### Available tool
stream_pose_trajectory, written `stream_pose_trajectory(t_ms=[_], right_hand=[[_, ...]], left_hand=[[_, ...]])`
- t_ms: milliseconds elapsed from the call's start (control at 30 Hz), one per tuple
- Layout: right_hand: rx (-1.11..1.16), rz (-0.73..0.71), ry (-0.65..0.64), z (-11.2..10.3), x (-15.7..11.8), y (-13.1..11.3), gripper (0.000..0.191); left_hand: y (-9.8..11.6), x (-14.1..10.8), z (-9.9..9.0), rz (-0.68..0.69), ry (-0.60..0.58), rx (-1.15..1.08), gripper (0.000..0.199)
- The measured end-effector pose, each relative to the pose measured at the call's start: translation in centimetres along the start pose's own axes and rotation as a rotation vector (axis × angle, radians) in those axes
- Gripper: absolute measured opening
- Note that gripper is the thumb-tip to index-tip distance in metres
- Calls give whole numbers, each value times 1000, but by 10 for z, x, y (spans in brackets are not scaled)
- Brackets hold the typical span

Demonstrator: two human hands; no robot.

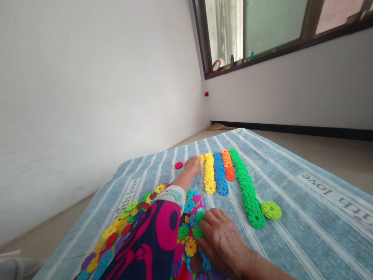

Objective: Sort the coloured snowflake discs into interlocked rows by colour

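Note:
Beside the row of yellow notched plastic discs [209,175], my left hand [192,166] is closed with a deeper yellow disc [202,158] at its fingertips. A red disc [178,165] lies alone just left of that hand. My right hand [223,237] rests at the right edge of a mixed pile of discs [110,232], its fingers curled over a green disc [198,232]. My left forearm and its patterned sleeve hide much of the pile.
Right of the yellow row lie overlapping rows of blue discs [220,175], orange discs [227,165] and green discs [247,186]. Lime discs [271,210] sit beside the green row's near end. A striped blue cloth [291,241] covers the table. A white wall [101,77] stands to the left.

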State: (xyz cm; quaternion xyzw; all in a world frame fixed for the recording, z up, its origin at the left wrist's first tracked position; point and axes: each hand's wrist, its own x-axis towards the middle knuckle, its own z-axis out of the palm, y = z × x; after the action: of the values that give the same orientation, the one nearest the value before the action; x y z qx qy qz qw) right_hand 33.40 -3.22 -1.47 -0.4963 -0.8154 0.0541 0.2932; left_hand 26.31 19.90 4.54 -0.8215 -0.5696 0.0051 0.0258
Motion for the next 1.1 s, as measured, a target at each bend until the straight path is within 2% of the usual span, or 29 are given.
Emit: stream_pose_trajectory(t_ms=[233, 500, 867, 1000, 1100], right_hand=[[-21, -6, 17, 2, 1, 1, 11], [-14, -6, 14, 2, 1, 1, 12], [-28, -5, -3, -1, 2, 0, 12], [-39, -14, 3, -2, 2, 0, 11], [-30, -10, -2, -3, 1, 0, 13]], left_hand=[[9, 24, 6, 59, -10, 1, 31], [7, 35, 9, 99, 47, -23, 32], [-18, 29, 14, 114, 175, -84, 26], [-28, 16, 14, 89, 208, -120, 13], [-35, 0, 15, 91, 217, -172, 17]])
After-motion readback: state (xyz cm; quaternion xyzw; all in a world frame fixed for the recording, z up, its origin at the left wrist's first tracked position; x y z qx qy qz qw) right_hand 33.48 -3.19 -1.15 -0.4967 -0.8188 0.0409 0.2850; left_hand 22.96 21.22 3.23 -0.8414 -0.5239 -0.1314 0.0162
